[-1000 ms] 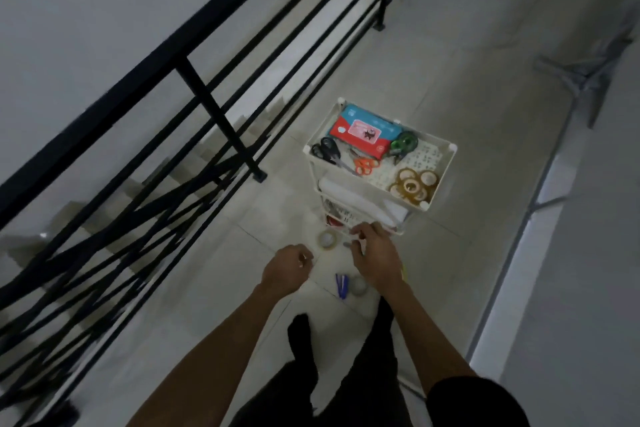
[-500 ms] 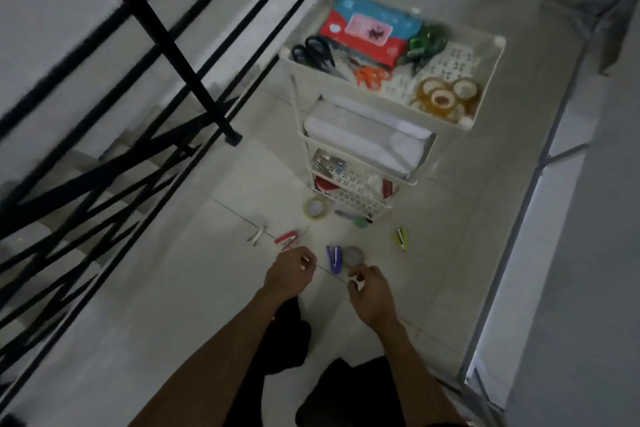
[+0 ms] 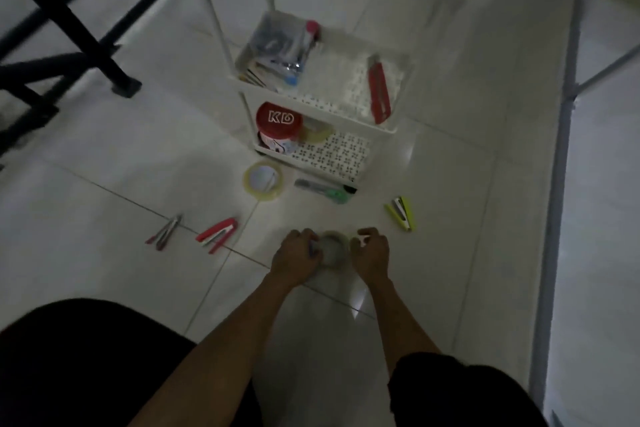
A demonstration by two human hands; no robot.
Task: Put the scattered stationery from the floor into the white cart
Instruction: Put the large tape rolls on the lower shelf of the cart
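Observation:
The white cart point(image 3: 387, 130) stands ahead; only its two lower shelves show. On the floor before it lie a clear tape roll point(image 3: 264, 180), a green cutter point(image 3: 325, 189), a yellow-green stapler point(image 3: 401, 213), a red stapler point(image 3: 218, 234) and a small red-handled tool point(image 3: 164, 232). A grey tape roll point(image 3: 333, 249) lies between my hands. My left hand point(image 3: 294, 255) is curled over a blue stapler point(image 3: 313, 249), mostly hidden under the fingers. My right hand point(image 3: 371, 251) pinches a small white item point(image 3: 363, 239) just right of the grey roll.
The cart's shelves hold a red cutter point(image 3: 379, 90), a red KD tin point(image 3: 278, 125) and mixed pens. A black railing post point(image 3: 117, 80) stands at the left. A pale metal frame point(image 3: 562, 149) runs along the right. My dark-trousered knees fill the bottom corners.
The view has dropped much closer to the floor. My left hand moved right onto the blue stapler, and my right hand came beside the grey roll, still holding the white item.

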